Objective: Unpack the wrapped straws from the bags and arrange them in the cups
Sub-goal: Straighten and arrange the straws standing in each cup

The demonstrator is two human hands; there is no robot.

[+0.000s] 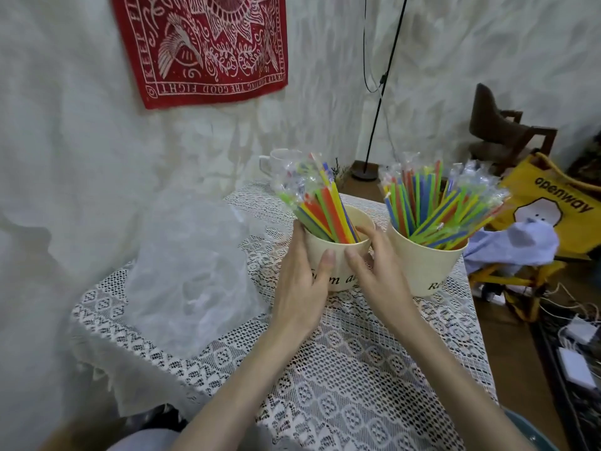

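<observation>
Both hands, left (299, 284) and right (379, 271), are clasping the left cup (338, 255) of straws (325, 206) mid-table. The right cup (429, 265) is touching the right hand; a crumpled bag (192, 271) is lying at the lace-covered table's (357, 369) left edge, a mug (276, 161) at the far edge.

Two bare forearms, no sleeves, no watch or rings seen. Left hand (300, 281) and right hand (379, 271): short unpainted nails. Pale blue-grey garment (143, 441) at lap.

White draped cloth (65, 125) covers the walls, with a red patterned hanging (201, 43) pinned up. A dark wooden chair (500, 131) stands far right beside a black lamp pole (379, 102).
</observation>
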